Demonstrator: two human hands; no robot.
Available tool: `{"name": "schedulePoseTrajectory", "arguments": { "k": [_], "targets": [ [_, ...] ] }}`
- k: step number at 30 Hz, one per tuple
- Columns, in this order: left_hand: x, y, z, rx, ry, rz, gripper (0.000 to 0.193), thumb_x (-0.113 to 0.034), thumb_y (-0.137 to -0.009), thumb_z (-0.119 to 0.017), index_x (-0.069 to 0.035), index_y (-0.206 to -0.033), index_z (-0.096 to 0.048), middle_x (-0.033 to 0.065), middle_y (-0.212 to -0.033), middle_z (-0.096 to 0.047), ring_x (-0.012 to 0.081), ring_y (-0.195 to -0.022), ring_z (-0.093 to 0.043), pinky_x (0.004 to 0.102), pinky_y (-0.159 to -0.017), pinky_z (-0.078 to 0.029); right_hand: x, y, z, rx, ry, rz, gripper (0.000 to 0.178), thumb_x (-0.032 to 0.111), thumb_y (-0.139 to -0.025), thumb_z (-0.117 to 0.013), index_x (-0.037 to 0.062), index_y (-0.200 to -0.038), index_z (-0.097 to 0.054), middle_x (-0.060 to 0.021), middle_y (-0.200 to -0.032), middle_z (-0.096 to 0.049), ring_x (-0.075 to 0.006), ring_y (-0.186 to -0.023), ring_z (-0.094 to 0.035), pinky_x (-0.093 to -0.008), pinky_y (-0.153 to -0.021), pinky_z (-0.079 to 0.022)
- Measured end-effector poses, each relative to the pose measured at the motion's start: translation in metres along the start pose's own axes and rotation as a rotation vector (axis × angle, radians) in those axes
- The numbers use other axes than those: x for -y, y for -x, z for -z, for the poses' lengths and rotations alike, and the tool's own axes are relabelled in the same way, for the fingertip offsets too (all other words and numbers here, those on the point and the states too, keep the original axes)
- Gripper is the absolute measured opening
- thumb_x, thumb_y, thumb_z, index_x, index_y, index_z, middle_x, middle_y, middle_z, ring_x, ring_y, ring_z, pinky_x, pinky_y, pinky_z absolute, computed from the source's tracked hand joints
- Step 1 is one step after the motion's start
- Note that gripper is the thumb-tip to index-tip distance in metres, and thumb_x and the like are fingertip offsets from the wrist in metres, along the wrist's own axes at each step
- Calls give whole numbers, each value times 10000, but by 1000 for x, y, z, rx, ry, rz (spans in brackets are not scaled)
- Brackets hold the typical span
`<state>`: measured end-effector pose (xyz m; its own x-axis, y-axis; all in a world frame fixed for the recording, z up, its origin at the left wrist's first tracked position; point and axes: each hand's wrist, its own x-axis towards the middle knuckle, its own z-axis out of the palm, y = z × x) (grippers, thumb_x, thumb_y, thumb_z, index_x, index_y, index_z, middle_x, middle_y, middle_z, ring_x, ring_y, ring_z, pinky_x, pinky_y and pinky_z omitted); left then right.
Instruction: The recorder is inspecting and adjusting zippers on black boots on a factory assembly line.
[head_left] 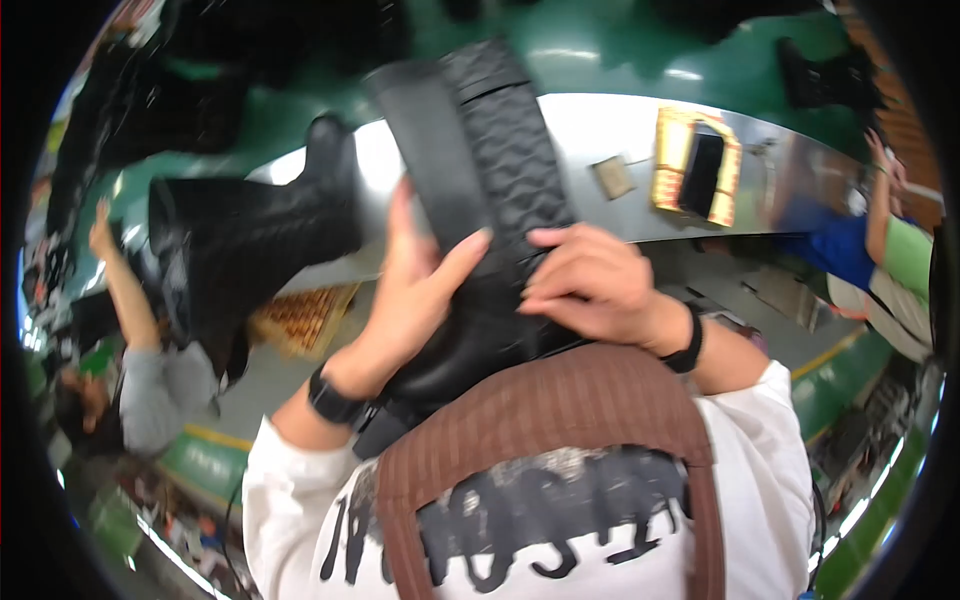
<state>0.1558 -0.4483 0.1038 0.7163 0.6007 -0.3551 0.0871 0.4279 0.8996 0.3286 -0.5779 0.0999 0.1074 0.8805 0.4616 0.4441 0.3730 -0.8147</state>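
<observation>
A tall black boot [428,150] lies across the metal table's near edge, its shaft pointing away from me and its rounded toe close to my apron. One strip of the shaft has a ridged, wavy texture; the part beside it is smooth. My left hand [415,290] grips the boot's left side, thumb on top and fingers along the edge. With bent, pinched fingers, my right hand [597,285] holds the boot near the ankle, at the lower end of the ridged strip. Whatever lies between those fingertips is hidden.
Another black boot [260,220] lies at the left. On the metal table [590,130] are a small brown square piece [612,178] and a yellow patterned box [668,165] with a black item [704,165]. People work at left [150,390] and right [905,255].
</observation>
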Motion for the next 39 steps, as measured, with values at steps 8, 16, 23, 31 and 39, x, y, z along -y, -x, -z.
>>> {"name": "schedulePoseTrajectory", "arguments": {
  "k": [8, 16, 23, 31, 39],
  "targets": [
    [-19, 1, 1, 38, -611, -48, 678, -23, -1008, -449, -53, -1591, -105, 120, -1632, -195, 210, -1479, -231, 335, -1189, -192, -54, 57, 91, -403, 623, -518, 184, 177, -814, -779, 57, -938, -716, -112, -874, -698, -287, -839, -672, -400, -825, -540],
    [-49, 11, 9, 172, -525, -26, 456, -128, -1028, -452, 14, -1462, -437, 125, -1488, -487, 196, -1384, -430, 303, -1144, -291, -252, 192, 348, -290, 966, -942, 418, 254, -967, -536, 63, -1335, -586, -248, -1222, -645, -424, -1150, -594, -466, -989, -465],
    [-74, 20, 3, 54, -613, 39, 506, -126, -1026, -483, -39, -1510, -365, 154, -1508, -444, 249, -1417, -392, 340, -1153, -297, -303, 222, 355, -390, 1260, -1304, 474, 499, -909, -600, 120, -1191, -640, -196, -1161, -683, -404, -1105, -625, -478, -945, -487],
    [-70, 27, 5, 49, -406, 112, 548, -114, -995, -550, -72, -1511, -371, 142, -1498, -445, 229, -1396, -398, 335, -1144, -303, -310, 335, 404, -607, 705, -1471, 251, 251, -867, -688, 31, -990, -679, -35, -817, -662, -156, -658, -620, -306, -575, -491],
    [-80, 19, 19, 248, -365, 143, 457, -49, -926, -556, -88, -1374, -478, 79, -1223, -577, 156, -1136, -542, 298, -1005, -431, -78, 241, 356, -978, 170, -951, 312, 276, -1027, -570, 77, -1259, -633, 2, -1056, -653, -73, -971, -616, -227, -865, -470]
  ]
}}
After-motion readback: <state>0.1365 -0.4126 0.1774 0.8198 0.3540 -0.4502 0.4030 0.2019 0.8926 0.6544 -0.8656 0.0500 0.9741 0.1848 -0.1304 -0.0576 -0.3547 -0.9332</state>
